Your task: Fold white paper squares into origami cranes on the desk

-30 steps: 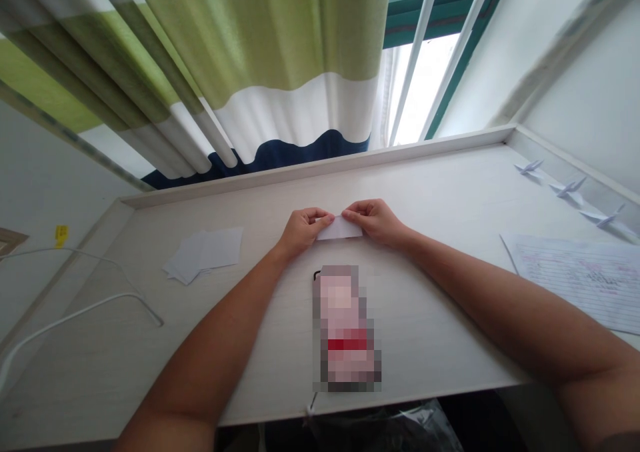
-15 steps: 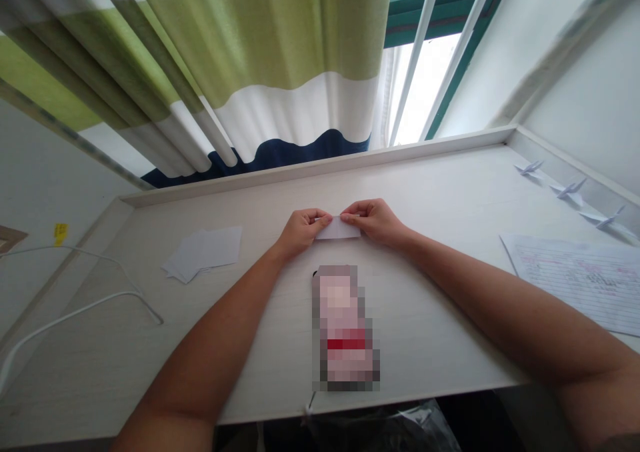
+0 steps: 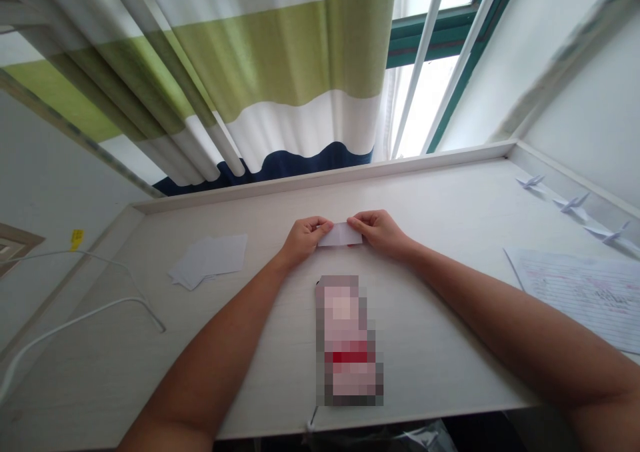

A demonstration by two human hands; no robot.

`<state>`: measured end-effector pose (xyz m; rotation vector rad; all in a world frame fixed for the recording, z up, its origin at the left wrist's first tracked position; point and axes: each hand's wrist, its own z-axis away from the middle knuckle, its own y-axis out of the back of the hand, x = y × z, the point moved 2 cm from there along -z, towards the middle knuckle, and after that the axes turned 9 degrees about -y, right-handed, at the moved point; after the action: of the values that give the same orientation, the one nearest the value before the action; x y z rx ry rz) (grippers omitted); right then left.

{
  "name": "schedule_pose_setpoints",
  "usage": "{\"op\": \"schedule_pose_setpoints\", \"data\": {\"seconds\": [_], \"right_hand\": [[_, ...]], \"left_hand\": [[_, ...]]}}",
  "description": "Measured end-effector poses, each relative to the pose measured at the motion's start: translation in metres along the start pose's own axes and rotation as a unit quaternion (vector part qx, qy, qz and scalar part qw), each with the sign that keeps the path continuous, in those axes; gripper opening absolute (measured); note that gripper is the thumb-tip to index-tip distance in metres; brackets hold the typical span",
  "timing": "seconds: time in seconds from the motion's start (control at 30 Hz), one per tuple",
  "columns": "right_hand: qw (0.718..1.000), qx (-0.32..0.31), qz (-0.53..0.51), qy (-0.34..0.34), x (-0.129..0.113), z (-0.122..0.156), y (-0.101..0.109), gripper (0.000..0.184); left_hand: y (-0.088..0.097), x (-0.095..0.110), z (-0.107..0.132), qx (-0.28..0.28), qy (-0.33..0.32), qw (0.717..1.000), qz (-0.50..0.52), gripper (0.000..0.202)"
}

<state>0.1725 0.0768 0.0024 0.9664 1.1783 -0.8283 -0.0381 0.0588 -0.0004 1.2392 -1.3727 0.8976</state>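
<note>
Between my two hands is a small folded piece of white paper (image 3: 341,235), with a crease down its middle. My left hand (image 3: 306,237) pinches its left upper corner between thumb and fingers. On the opposite side, my right hand (image 3: 383,231) grips the upper right part, its thumb on top and some fingers hidden behind the sheet. Just in front of the paper, nearer to me, lies a pixelated phone-shaped object (image 3: 349,339) in pink and red.
Several white paper sheets (image 3: 213,260) overlap on the left of the desk (image 3: 270,372). A white cable (image 3: 85,309) curves at far left. Folded paper figures (image 3: 571,203) line the right edge, above a lined, written-on sheet (image 3: 580,292). A curtain (image 3: 280,59) hangs behind.
My right hand has shifted slightly right along the paper's top edge, so more of the paper's upper middle shows. The whole view has tilted a little, lowering everything in the picture.
</note>
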Motion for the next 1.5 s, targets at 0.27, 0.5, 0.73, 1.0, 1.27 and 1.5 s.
{"op": "schedule_pose_setpoints", "data": {"seconds": [0.27,0.5,0.73,1.0,1.27,1.5], "right_hand": [[1.0,0.023,0.002,0.014,0.001,0.001,-0.001,0.052],[1.0,-0.007,-0.01,0.023,0.002,-0.002,0.0,0.062],[0.999,0.015,-0.03,0.028,0.006,-0.001,-0.001,0.054],[0.999,-0.018,-0.007,0.037,0.002,0.001,0.0,0.04],[0.998,-0.056,-0.014,0.013,0.003,0.003,-0.003,0.043],[0.999,-0.042,0.006,0.017,0.004,0.004,-0.005,0.042]], "left_hand": [[0.0,-0.002,0.0,-0.007,-0.013,0.999,-0.044,0.057],[-0.001,0.0,0.0,0.023,-0.024,0.999,-0.038,0.057],[-0.002,0.0,0.001,0.045,0.0,0.999,0.023,0.058],[-0.007,0.005,0.005,-0.014,-0.031,0.999,-0.014,0.05],[-0.009,0.009,0.006,-0.022,-0.044,0.997,-0.062,0.059],[-0.01,0.01,0.006,-0.001,-0.05,0.995,-0.088,0.064]]}}
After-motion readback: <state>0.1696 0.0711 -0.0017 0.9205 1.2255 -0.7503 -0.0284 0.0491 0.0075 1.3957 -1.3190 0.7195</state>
